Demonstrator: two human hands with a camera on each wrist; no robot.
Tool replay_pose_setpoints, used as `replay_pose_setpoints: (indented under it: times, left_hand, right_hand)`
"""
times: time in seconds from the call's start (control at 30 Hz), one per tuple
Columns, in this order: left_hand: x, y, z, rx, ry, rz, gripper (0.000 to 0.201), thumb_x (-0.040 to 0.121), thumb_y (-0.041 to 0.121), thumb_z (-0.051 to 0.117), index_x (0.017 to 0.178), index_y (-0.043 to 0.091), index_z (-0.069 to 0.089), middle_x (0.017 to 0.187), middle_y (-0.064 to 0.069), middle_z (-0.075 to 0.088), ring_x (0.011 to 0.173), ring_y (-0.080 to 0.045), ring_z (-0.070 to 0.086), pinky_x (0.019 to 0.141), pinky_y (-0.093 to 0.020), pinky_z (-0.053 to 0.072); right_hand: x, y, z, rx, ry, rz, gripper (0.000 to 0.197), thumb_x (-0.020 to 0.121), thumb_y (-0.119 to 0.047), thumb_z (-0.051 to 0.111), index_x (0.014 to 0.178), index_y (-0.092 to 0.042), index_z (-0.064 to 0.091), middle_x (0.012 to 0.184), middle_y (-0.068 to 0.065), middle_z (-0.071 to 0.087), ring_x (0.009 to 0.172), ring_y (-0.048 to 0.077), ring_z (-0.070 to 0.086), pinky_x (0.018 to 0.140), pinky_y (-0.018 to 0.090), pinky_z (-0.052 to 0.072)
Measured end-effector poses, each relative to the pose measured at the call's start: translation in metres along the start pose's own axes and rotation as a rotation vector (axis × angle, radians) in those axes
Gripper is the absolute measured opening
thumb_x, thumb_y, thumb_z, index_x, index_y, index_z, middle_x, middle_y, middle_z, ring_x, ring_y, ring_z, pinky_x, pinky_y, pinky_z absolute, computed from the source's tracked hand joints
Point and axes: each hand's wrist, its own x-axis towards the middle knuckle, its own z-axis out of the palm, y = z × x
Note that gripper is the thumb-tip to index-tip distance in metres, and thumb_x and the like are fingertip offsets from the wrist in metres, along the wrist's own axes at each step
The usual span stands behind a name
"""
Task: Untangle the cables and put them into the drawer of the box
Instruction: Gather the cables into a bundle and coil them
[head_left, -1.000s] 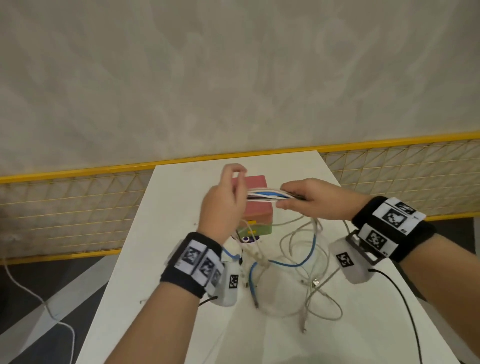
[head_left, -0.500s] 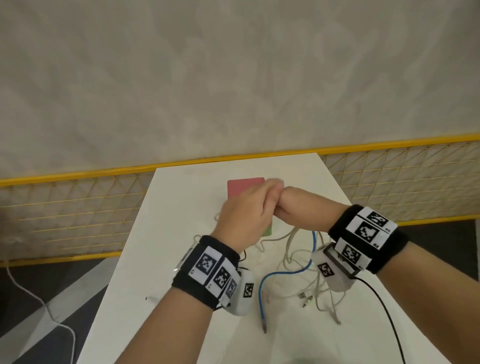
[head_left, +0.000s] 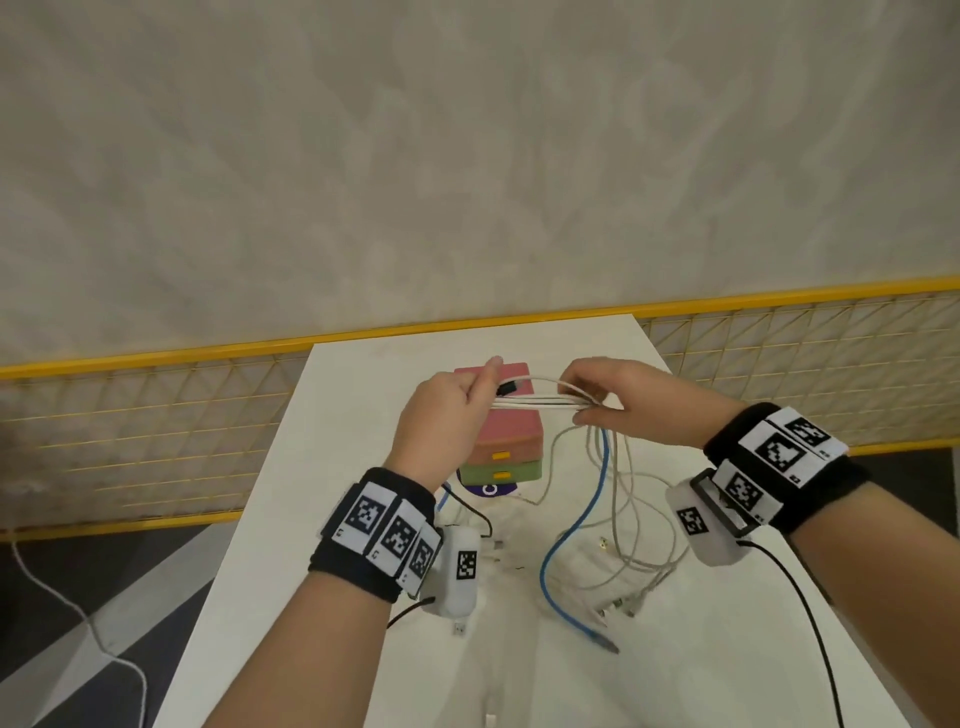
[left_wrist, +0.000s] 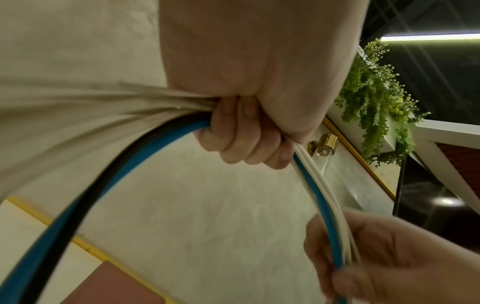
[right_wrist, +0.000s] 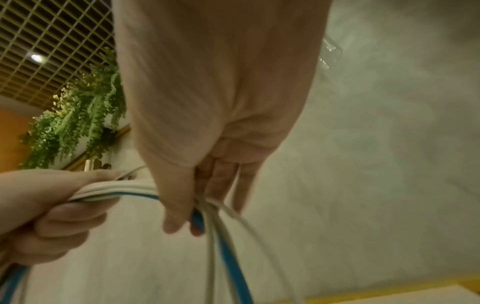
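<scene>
Stretching level between the two hands, a bundle of cables is held in the air above the box, which stands toward the far end of the white table. The left hand is closed round one end of the bundle, its fingers curled over white, blue and black strands; a black plug sticks out beside the raised thumb. The right hand pinches the other end between thumb and fingertips, and from there a blue cable and several white cables drop in loose loops to the table near its right edge, with connectors lying toward the near side. The box is seen as a pink tier stacked on a green one, each with a yellow handle, both drawers closed. How the strands cross inside either fist cannot be told, and the wrist views are blurred. A purple label under the box is mostly hidden.
</scene>
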Motion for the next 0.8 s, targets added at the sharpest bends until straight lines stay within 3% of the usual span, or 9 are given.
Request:
replay_pose_setpoints:
  times: [0.07,0.17,0.23,0.3,0.37,0.47,0.53,0.67,0.8]
  left_hand:
    - [0.002,-0.002,-0.006,0.025,0.059,-0.003,0.066,0.1,0.051,0.036,0.062,-0.002,0.049,0.063,-0.022,0.055,0.061,-0.034,0.052,0.06,-0.044,0.041]
    - [0.002,0.002,-0.007,0.127,0.09,0.021,0.066,0.1,0.051,0.033,0.062,0.0,0.05,0.065,-0.021,0.061,0.064,-0.034,0.056,0.063,-0.046,0.045]
    - [0.001,0.01,-0.001,0.185,0.044,0.05,0.062,0.099,0.056,0.031,0.059,0.014,0.053,0.061,-0.008,0.06,0.065,-0.028,0.058,0.065,-0.041,0.046]
    - [0.001,0.014,0.004,0.142,-0.067,0.064,0.058,0.092,0.068,0.028,0.067,0.027,0.061,0.067,0.0,0.064,0.072,-0.022,0.062,0.069,-0.036,0.049]
    - [0.003,0.01,0.002,0.088,-0.235,0.06,0.065,0.083,0.078,0.036,0.081,0.021,0.068,0.078,-0.002,0.069,0.079,-0.02,0.064,0.076,-0.037,0.052]
    - [0.002,0.002,-0.005,0.156,-0.421,0.082,0.037,0.087,0.055,0.058,0.097,0.022,0.071,0.088,0.004,0.071,0.085,-0.014,0.066,0.079,-0.038,0.053]
    - [0.002,0.003,-0.01,0.145,-0.364,0.115,0.024,0.092,0.046,0.057,0.099,0.027,0.071,0.088,0.009,0.071,0.085,-0.012,0.065,0.076,-0.032,0.051]
    - [0.005,0.016,-0.02,-0.025,-0.01,0.099,0.023,0.095,0.044,0.053,0.081,0.029,0.064,0.06,0.015,0.055,0.06,-0.003,0.05,0.058,-0.024,0.036]
    - [0.012,0.026,-0.037,-0.214,0.255,0.094,0.026,0.096,0.043,0.052,0.077,0.027,0.061,0.059,0.007,0.046,0.054,-0.007,0.041,0.054,-0.025,0.033]
  right_hand:
    - [-0.003,0.011,-0.006,-0.13,0.033,0.062,0.044,0.084,-0.028,0.068,0.123,-0.028,0.048,0.113,-0.008,0.054,0.106,0.014,0.056,0.096,0.036,0.044]
    - [-0.001,-0.008,-0.006,-0.032,0.149,-0.011,0.081,0.074,-0.049,0.072,0.142,-0.029,0.032,0.136,-0.007,0.041,0.125,0.01,0.042,0.107,0.031,0.033]
    - [0.009,-0.033,0.003,0.033,0.141,-0.098,0.071,0.077,-0.04,0.072,0.138,-0.024,0.039,0.133,-0.005,0.047,0.121,0.006,0.045,0.103,0.022,0.036]
    - [0.019,-0.049,0.013,0.093,0.042,-0.106,0.04,0.088,-0.021,0.063,0.125,-0.016,0.051,0.117,-0.003,0.061,0.103,0.003,0.057,0.089,0.017,0.045]
    - [0.024,-0.048,0.02,0.144,-0.079,-0.099,0.02,0.093,-0.011,0.055,0.113,-0.012,0.055,0.102,-0.006,0.066,0.088,-0.002,0.061,0.074,0.012,0.046]
    - [0.027,-0.039,0.025,0.152,-0.123,-0.093,0.02,0.09,-0.015,0.059,0.111,-0.014,0.057,0.098,-0.005,0.066,0.087,0.007,0.062,0.076,0.023,0.05]
    - [0.029,-0.033,0.026,0.216,-0.008,-0.099,0.021,0.091,-0.021,0.059,0.112,-0.016,0.055,0.093,-0.011,0.063,0.078,-0.004,0.057,0.071,0.017,0.045]
    - [0.027,-0.022,0.04,0.343,0.14,-0.07,0.006,0.099,-0.018,0.042,0.106,-0.018,0.043,0.08,-0.005,0.054,0.064,0.001,0.05,0.062,0.018,0.04]
    - [0.011,0.009,0.079,0.316,0.073,0.003,0.005,0.102,-0.021,0.031,0.104,-0.025,0.031,0.088,-0.006,0.058,0.078,0.003,0.058,0.072,0.023,0.045]
